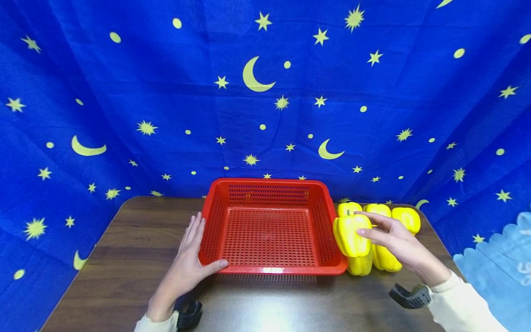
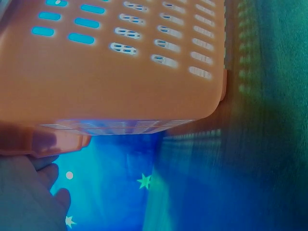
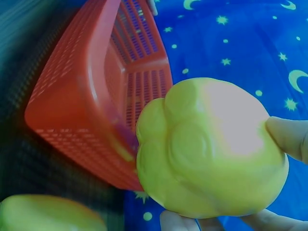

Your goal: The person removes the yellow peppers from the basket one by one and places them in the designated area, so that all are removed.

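Note:
A yellow bell pepper (image 1: 351, 236) is gripped between the thumb and fingers of my right hand (image 1: 396, 240), raised by the right rim of a red plastic basket (image 1: 274, 269). From the right wrist, the lobed underside of this bell pepper (image 3: 207, 149) shows, with the basket (image 3: 91, 91) behind it. My left hand (image 1: 188, 260) lies against the basket's left side, fingers extended along it and thumb at the front left corner. In the left wrist view the fingertips of my left hand (image 2: 31, 192) are beside the slotted basket wall (image 2: 110, 86). No peppers show inside the basket.
Several more yellow bell peppers (image 1: 405, 220) stand grouped on the brown wooden table (image 1: 145, 230), right of the basket and partly behind my right hand. A blue curtain (image 1: 186, 101) with stars and moons hangs behind the table. Light blue scalloped fabric (image 1: 502, 263) is at the far right.

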Action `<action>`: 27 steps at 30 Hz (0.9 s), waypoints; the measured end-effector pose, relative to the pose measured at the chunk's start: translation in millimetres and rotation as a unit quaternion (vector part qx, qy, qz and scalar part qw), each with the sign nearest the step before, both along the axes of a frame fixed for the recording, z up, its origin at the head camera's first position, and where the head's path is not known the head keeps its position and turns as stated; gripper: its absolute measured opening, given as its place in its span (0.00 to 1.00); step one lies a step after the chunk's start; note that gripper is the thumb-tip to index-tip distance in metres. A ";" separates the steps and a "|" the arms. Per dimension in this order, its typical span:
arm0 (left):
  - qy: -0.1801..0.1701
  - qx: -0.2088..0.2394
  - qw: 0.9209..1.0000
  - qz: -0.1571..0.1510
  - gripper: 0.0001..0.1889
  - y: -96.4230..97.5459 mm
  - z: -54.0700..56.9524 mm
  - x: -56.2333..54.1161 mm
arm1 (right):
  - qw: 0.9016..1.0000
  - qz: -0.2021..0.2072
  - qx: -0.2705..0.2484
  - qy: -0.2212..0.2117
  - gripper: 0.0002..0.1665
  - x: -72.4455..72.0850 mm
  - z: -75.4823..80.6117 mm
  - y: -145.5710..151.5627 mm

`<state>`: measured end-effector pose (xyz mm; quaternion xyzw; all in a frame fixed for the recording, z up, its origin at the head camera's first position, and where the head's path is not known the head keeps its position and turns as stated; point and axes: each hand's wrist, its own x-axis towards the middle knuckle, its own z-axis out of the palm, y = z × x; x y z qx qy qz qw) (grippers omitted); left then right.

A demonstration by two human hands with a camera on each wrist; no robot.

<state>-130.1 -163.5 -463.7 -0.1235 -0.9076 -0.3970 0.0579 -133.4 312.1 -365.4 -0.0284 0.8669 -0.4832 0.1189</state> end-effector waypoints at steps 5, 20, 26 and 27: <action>-0.002 -0.001 1.000 0.002 0.63 -0.1 -0.4 0.1 | 1.000 -0.017 0.003 0.007 0.36 4.8 -6.5 10.7; -0.002 -0.005 1.000 0.001 0.63 0.3 2.9 0.0 | 0.994 -0.074 0.066 0.035 0.40 18.0 -19.8 42.5; -0.003 -0.005 1.000 0.000 0.63 0.6 2.7 0.1 | 0.993 -0.090 0.065 0.040 0.40 21.5 -26.5 55.1; -0.003 -0.005 1.000 0.000 0.63 0.7 2.5 0.2 | 0.992 -0.093 0.069 0.042 0.41 22.2 -28.1 58.1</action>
